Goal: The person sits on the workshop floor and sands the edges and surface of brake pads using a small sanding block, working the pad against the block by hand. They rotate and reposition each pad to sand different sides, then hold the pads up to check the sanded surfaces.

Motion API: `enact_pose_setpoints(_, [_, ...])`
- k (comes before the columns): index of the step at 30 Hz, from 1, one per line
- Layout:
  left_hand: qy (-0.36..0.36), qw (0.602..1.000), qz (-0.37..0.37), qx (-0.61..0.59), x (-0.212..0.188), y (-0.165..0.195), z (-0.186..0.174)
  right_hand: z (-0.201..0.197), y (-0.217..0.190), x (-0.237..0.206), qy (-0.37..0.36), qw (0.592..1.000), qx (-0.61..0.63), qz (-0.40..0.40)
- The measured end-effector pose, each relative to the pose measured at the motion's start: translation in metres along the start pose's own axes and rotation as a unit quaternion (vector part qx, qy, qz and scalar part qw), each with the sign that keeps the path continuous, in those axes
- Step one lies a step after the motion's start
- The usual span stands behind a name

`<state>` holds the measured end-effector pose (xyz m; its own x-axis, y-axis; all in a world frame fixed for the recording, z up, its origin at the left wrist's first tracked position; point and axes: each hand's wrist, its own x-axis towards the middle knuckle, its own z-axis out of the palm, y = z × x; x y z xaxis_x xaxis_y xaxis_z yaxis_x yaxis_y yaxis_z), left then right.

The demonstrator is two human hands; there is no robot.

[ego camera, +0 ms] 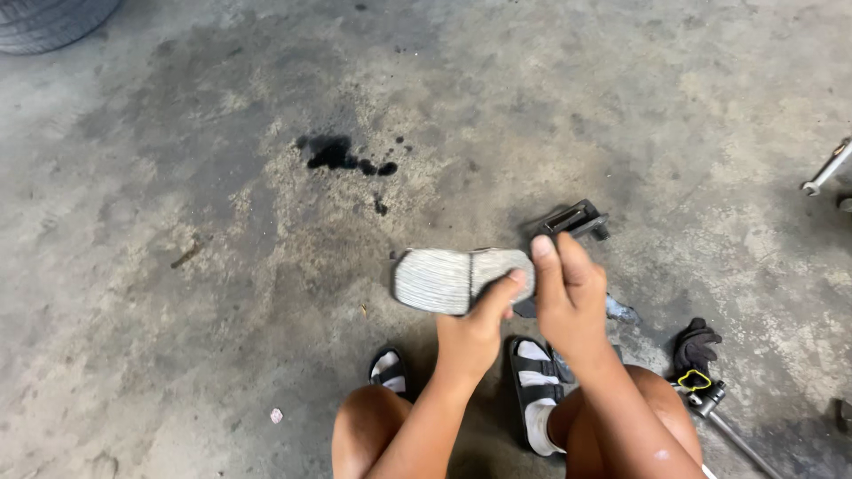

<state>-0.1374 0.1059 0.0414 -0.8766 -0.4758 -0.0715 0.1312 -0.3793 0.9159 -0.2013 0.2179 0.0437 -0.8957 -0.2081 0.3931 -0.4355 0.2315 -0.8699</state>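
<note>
Crouching over a stained grey concrete floor (177,355), the person holds a flat, oblong grey brake pad (444,279) with a scored friction face and a groove across its middle, raised above the ground in front of both knees. The left hand (475,333) grasps the pad from below, thumb pressed on the face near its right end and the fingers hidden behind it. The right hand (568,297) closes around the pad's right edge, with the index finger stretched up along that end and the other fingers curled behind.

Just beyond the right hand, a small black rectangular metal part (575,219) lies on the floor, tilted, with a lighter slot on its top; whether it bears a label cannot be told. A dark oil stain (342,155) spreads well beyond the pad, with smaller drops beside it. A black work glove (694,348) lies crumpled to the right of the right knee, touching a metal tool with a yellow-edged black head (706,395) whose shaft runs toward the lower right. Both feet wear black strap sandals over white socks (532,390). A grey tyre edge (49,22) shows at the upper left corner, and a silver metal rod (825,170) enters from the right edge.
</note>
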Motion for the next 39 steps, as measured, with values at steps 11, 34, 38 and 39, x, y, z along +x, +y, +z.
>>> enact_pose_setpoints(11, [0.047,0.994,-0.094,-0.02,0.014,-0.008,0.001,0.005,0.003,0.018,0.003,1.0,-0.018,0.021])
enact_pose_setpoints(34, [0.021,0.999,-0.02,-0.025,0.006,-0.022,0.006,-0.006,-0.005,0.017,0.012,1.0,0.014,0.009])
enact_pose_setpoints(38, [-0.03,0.98,0.143,0.134,0.004,-0.025,0.004,-0.007,-0.006,0.015,0.01,0.999,0.007,0.031])
enact_pose_setpoints(39, [-0.011,0.983,0.132,0.126,0.003,-0.026,0.004,-0.006,-0.006,0.014,0.015,0.999,-0.005,0.031])
